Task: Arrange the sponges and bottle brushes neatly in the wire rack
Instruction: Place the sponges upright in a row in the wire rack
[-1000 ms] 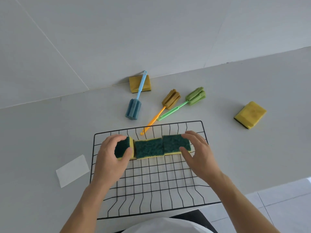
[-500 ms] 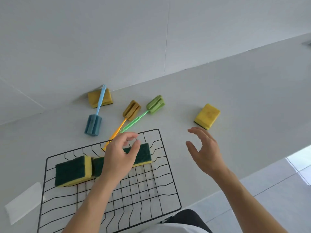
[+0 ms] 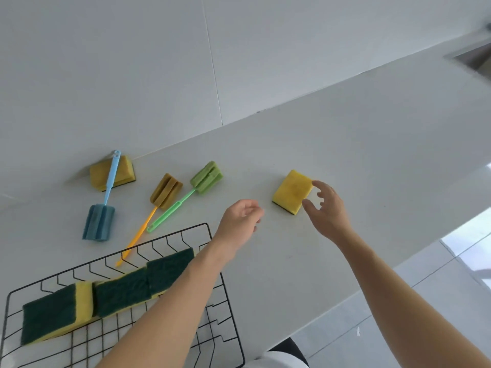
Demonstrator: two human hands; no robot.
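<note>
The black wire rack (image 3: 228,301) lies at the lower left with three green-topped sponges (image 3: 119,290) in a row along its far side. A yellow sponge (image 3: 292,191) lies on the counter to the right. My right hand (image 3: 326,208) is at its right edge, fingers spread, thumb near its near corner. My left hand (image 3: 240,221) hovers empty and loosely curled between the rack and that sponge. Beyond the rack lie a blue bottle brush (image 3: 99,219), an orange-handled brush (image 3: 166,191) and a green brush (image 3: 206,177). Another yellow sponge (image 3: 123,170) leans against the wall.
The white counter (image 3: 372,155) meets a white tiled wall at the back. Its front edge runs diagonally at the right, with tiled floor (image 3: 438,274) below. A sink corner (image 3: 475,58) shows at the top right.
Both hands left the sponge row in the rack and moved right. My right hand has reached the loose yellow sponge; my left hand has come out past the rack's edge. My view has swung right.
</note>
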